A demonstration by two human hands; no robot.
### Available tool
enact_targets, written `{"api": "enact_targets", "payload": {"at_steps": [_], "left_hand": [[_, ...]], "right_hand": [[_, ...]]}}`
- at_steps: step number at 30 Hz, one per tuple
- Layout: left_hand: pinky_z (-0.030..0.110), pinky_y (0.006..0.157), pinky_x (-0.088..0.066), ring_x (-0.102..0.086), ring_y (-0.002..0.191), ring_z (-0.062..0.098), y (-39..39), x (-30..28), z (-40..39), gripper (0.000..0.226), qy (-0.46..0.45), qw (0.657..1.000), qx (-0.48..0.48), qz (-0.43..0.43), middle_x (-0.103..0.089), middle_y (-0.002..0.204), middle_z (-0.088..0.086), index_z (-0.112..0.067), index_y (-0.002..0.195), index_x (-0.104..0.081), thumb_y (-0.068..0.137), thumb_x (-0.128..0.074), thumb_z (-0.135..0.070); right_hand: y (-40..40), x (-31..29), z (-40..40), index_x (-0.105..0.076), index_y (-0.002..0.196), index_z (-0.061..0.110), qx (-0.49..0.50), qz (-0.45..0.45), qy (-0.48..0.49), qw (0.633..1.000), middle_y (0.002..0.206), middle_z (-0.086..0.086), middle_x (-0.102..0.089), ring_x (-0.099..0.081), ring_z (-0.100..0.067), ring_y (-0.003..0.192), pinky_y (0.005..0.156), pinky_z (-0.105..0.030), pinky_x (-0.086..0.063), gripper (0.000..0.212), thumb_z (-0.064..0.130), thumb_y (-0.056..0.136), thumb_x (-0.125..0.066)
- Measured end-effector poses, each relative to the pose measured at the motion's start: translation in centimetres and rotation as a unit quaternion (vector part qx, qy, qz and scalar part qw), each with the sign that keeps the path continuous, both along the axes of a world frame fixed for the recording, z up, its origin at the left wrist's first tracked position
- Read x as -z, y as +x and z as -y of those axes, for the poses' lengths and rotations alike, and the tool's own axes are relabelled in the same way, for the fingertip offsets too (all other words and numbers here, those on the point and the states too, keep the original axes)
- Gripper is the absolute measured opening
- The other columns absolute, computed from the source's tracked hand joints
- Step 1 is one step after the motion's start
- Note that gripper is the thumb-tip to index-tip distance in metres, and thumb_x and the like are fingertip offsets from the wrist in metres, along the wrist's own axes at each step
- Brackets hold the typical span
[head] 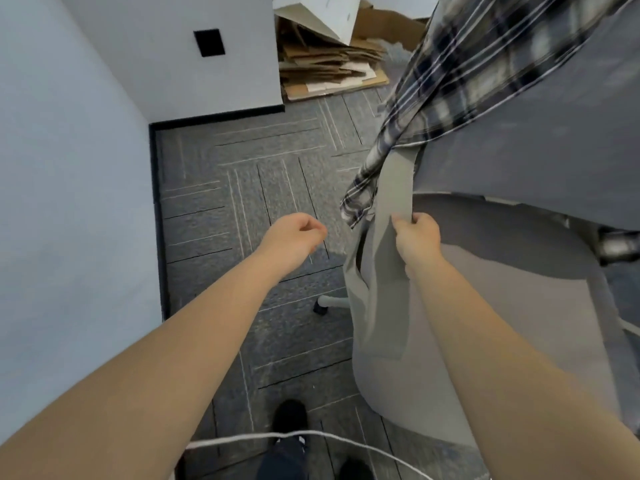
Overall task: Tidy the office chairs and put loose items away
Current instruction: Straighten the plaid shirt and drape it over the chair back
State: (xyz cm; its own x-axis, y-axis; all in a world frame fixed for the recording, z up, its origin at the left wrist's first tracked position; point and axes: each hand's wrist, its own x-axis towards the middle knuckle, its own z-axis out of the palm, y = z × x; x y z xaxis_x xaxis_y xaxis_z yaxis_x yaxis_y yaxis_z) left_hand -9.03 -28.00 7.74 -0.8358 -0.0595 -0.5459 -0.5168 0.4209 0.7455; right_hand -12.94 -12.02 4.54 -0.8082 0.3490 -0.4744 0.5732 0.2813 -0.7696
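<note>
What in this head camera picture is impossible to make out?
- Plaid shirt: top cut off by the upper edge, and blurred.
- Chair: base mostly hidden under its seat; right side cut off.
- Grey cloth gripped by the right hand: what kind of item it is cannot be told.
- Left hand: curled, palm hidden.
- Cardboard pile: print too small.
</note>
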Motion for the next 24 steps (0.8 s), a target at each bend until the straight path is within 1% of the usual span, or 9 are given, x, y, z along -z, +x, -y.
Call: {"api": "enact_targets", "payload": {"at_steps": [4, 6, 8, 10, 13, 15, 17, 20, 24], "left_hand": [[0.034, 0.085, -0.045, -0.055, 0.087, 0.019, -1.1, 0.6, 0.4, 0.010, 0.009, 1.000, 0.010, 0.004, -0.060, 0.091, 0.002, -0.017, 0.090, -0.058, 0.089, -0.048, -0.016], [0.036, 0.087, -0.046, -0.055, 0.085, 0.018, -1.0, 0.6, 0.4, 0.010, 0.012, 1.000, 0.011, 0.006, -0.059, 0.088, 0.001, -0.018, 0.088, -0.059, 0.089, -0.049, -0.016], [0.038, 0.091, -0.047, -0.055, 0.085, 0.017, -0.7, 0.4, 0.2, 0.011, 0.011, 1.000, 0.016, 0.005, -0.061, 0.092, 0.003, -0.019, 0.090, -0.059, 0.089, -0.048, -0.017], [0.039, 0.093, -0.047, -0.056, 0.086, 0.018, 0.1, -0.1, -0.1, 0.011, 0.007, 1.000, 0.020, 0.003, -0.062, 0.097, 0.005, -0.018, 0.092, -0.059, 0.089, -0.048, -0.018], [0.039, 0.093, -0.047, -0.056, 0.086, 0.019, 1.9, -0.8, -0.8, 0.012, 0.001, 1.000, 0.024, -0.003, -0.061, 0.091, 0.001, -0.024, 0.082, -0.057, 0.089, -0.049, -0.020], [0.040, 0.092, -0.048, -0.055, 0.085, 0.019, 3.5, -1.2, -1.4, 0.011, -0.003, 1.000, 0.027, -0.006, -0.060, 0.090, 0.001, -0.022, 0.082, -0.057, 0.090, -0.048, -0.019], [0.039, 0.089, -0.049, -0.054, 0.082, 0.017, 5.4, -1.5, -1.9, 0.010, -0.006, 1.000, 0.025, -0.010, -0.059, 0.092, 0.002, -0.017, 0.090, -0.058, 0.090, -0.048, -0.018], [0.034, 0.087, -0.046, -0.053, 0.077, 0.009, 8.5, -1.9, -2.5, 0.014, -0.007, 1.000, 0.016, -0.024, -0.057, 0.090, -0.005, -0.015, 0.097, -0.059, 0.091, -0.047, -0.019], [0.035, 0.086, -0.046, -0.053, 0.075, 0.010, 12.8, -3.9, -3.0, 0.013, 0.004, 0.999, -0.020, -0.039, -0.058, 0.087, -0.003, -0.019, 0.085, -0.057, 0.091, -0.046, -0.017]], "right_hand": [[0.5, 0.3, 0.0, -0.052, 0.114, 0.000, -0.006, 0.000, 0.002, 1.000, 0.093, -0.008, -0.052, -0.047, -0.020, 0.087, 0.072, -0.029, -0.034, 0.029, 0.019, 0.093, -0.046], [1.0, 0.2, -0.2, -0.052, 0.115, -0.002, -0.014, 0.009, 0.002, 1.000, 0.088, -0.008, -0.052, -0.047, -0.021, 0.086, 0.072, -0.030, -0.035, 0.030, 0.019, 0.093, -0.045], [1.8, -0.1, -0.4, -0.052, 0.114, -0.004, -0.036, 0.020, 0.007, 0.999, 0.088, -0.010, -0.053, -0.049, -0.023, 0.086, 0.072, -0.031, -0.035, 0.032, 0.020, 0.094, -0.045], [3.0, -0.4, -0.6, -0.052, 0.115, -0.004, -0.058, 0.032, 0.008, 0.998, 0.098, -0.019, -0.057, -0.055, -0.030, 0.091, 0.074, -0.033, -0.040, 0.033, 0.020, 0.094, -0.045], [5.3, -1.1, -1.2, -0.052, 0.115, -0.002, -0.077, 0.043, 0.012, 0.996, 0.117, -0.021, -0.059, -0.055, -0.037, 0.107, 0.088, -0.043, -0.046, 0.030, 0.018, 0.094, -0.046], [7.0, -1.3, -1.9, -0.055, 0.113, -0.001, -0.094, 0.041, 0.013, 0.995, 0.117, -0.021, -0.060, -0.057, -0.035, 0.103, 0.083, -0.040, -0.046, 0.028, 0.017, 0.093, -0.048], [8.8, -1.4, -2.7, -0.057, 0.112, -0.001, -0.118, 0.044, 0.027, 0.992, 0.115, -0.020, -0.062, -0.055, -0.029, 0.091, 0.074, -0.034, -0.041, 0.028, 0.017, 0.092, -0.049], [11.7, -1.7, -4.2, -0.057, 0.114, 0.000, -0.162, 0.043, 0.076, 0.983, 0.114, -0.018, -0.062, -0.049, -0.023, 0.085, 0.072, -0.030, -0.036, 0.030, 0.020, 0.093, -0.048], [16.3, -2.3, -6.7, -0.055, 0.118, 0.003, -0.206, 0.075, 0.148, 0.964, 0.115, -0.017, -0.063, -0.053, -0.028, 0.090, 0.071, -0.029, -0.037, 0.033, 0.022, 0.093, -0.045]]}}
